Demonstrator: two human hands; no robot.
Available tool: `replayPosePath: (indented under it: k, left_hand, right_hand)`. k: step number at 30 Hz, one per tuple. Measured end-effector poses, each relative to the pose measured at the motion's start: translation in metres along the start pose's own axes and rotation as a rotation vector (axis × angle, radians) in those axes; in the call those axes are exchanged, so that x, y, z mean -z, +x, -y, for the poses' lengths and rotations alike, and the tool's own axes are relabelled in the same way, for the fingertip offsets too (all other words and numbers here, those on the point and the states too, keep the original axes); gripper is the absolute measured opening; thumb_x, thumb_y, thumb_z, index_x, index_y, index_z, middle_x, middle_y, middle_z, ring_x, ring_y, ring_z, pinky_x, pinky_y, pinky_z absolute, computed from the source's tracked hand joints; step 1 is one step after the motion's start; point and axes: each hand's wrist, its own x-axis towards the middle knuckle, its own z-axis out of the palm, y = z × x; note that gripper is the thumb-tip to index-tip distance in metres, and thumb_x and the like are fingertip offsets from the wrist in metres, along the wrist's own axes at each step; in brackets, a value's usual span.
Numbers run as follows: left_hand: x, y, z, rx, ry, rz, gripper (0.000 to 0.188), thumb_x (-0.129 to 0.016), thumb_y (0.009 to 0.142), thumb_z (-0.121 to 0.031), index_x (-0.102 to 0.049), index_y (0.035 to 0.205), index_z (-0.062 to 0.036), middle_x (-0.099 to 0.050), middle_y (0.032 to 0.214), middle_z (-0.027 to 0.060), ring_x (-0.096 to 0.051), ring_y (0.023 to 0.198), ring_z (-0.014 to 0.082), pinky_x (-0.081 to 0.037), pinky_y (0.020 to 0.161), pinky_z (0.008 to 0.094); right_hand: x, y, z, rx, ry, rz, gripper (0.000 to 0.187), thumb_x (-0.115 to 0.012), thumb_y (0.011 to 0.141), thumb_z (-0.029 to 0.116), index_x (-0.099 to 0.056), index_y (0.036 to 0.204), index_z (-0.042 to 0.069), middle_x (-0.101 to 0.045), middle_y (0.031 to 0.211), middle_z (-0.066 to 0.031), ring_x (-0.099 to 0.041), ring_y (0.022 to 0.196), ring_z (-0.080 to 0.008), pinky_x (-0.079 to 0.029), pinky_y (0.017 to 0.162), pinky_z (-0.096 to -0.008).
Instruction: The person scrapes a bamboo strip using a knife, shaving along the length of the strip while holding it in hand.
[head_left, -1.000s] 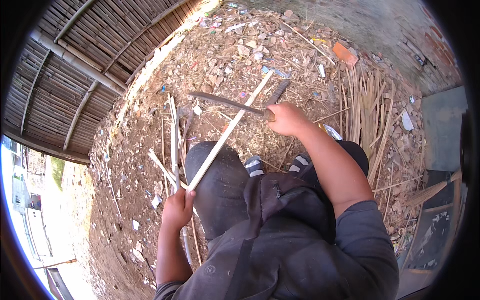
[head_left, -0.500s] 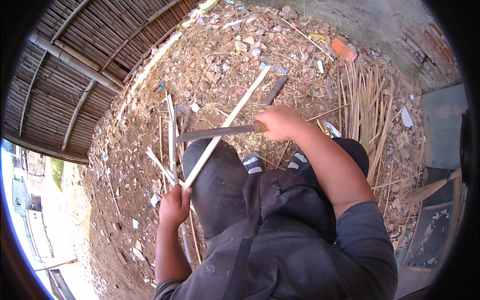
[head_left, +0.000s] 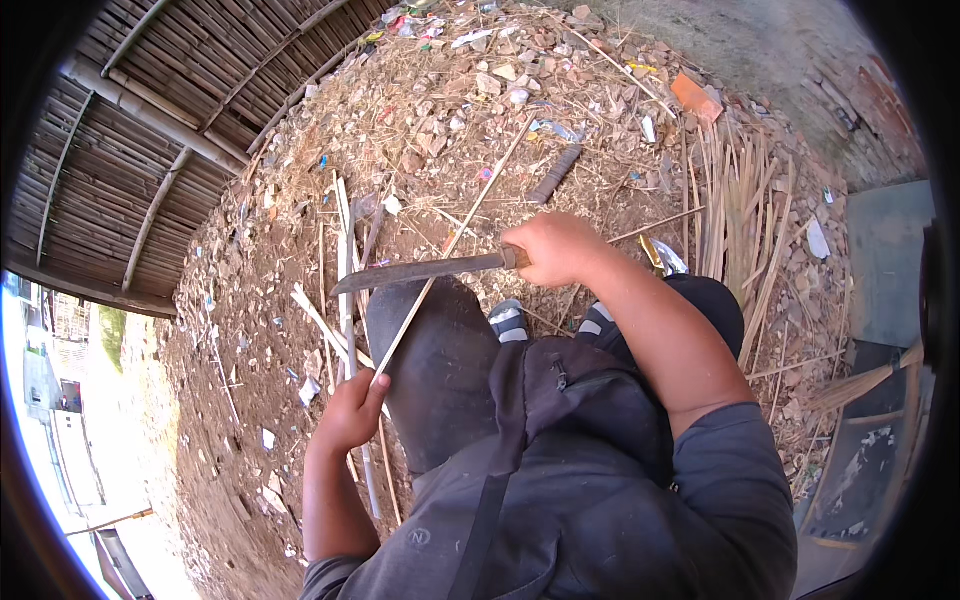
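Between thumb and fingers, my left hand [head_left: 352, 408] grips the near end of a long pale strip that looks like bamboo [head_left: 455, 243]. The strip slants up and to the right past my left knee, its narrow edge facing up. My right hand [head_left: 560, 250] is closed round the handle of a machete [head_left: 430, 271]. Its dark blade points left and crosses the strip near the middle, seemingly touching it. Several more pale strips [head_left: 344, 260] lie on the ground left of my left knee. A dark wrapped cylinder [head_left: 557, 175] lies beyond my right hand.
A bundle of thin split sticks [head_left: 735, 200] lies on the right, near an orange brick piece [head_left: 695, 97]. Rubble and litter cover the ground ahead. A bamboo-slat wall [head_left: 120, 150] stands at left, a grey wall [head_left: 790, 50] at far right.
The strip has turned in my left hand from its broad face to its narrow edge. The machete blade has shifted slightly left, its tip now further past the strip.
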Motion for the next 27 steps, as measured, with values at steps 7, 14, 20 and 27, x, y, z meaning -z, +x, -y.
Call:
replayPosePath:
  k: [7,14,20,27]
  left_hand:
    - [0.003,0.006,-0.01,0.054,-0.064,0.067,0.047,-0.047,0.105,-0.039,-0.055,0.087,0.0039,-0.061,0.077,0.0249,-0.057,0.073,0.0401,-0.046,0.071,0.0454]
    - [0.001,0.013,-0.023,-0.003,0.045,0.076,0.045,-0.046,0.104,-0.038,-0.058,0.088,0.0034,-0.062,0.078,0.0266,-0.061,0.078,0.0446,-0.046,0.072,0.0489]
    - [0.002,0.012,-0.019,0.021,0.08,0.098,0.045,-0.046,0.104,-0.038,-0.058,0.088,0.0027,-0.062,0.076,0.0269,-0.06,0.078,0.0475,-0.046,0.071,0.0504]
    - [-0.002,0.014,-0.021,0.003,0.128,0.032,0.044,-0.047,0.103,-0.038,-0.058,0.087,0.0016,-0.062,0.077,0.0272,-0.061,0.081,0.0489,-0.046,0.073,0.0526]
  right_hand:
    - [-0.014,0.017,-0.039,-0.088,0.196,-0.143,0.023,-0.066,0.074,0.021,-0.068,0.093,0.007,-0.069,0.082,-0.0175,-0.067,0.08,-0.0379,-0.052,0.073,-0.0473]
    - [-0.029,0.023,-0.065,-0.169,0.334,-0.081,0.026,-0.064,0.074,0.019,-0.068,0.096,0.007,-0.07,0.09,-0.0182,-0.068,0.086,-0.037,-0.054,0.076,-0.0474]
    - [-0.013,0.014,-0.007,-0.042,0.072,0.037,0.024,-0.067,0.073,0.022,-0.066,0.089,0.005,-0.068,0.083,-0.0176,-0.068,0.083,-0.0353,-0.052,0.073,-0.0443]
    - [-0.018,0.019,-0.053,-0.312,0.355,-0.056,0.024,-0.064,0.075,0.019,-0.069,0.093,0.004,-0.071,0.09,-0.0196,-0.068,0.087,-0.038,-0.054,0.079,-0.0464]
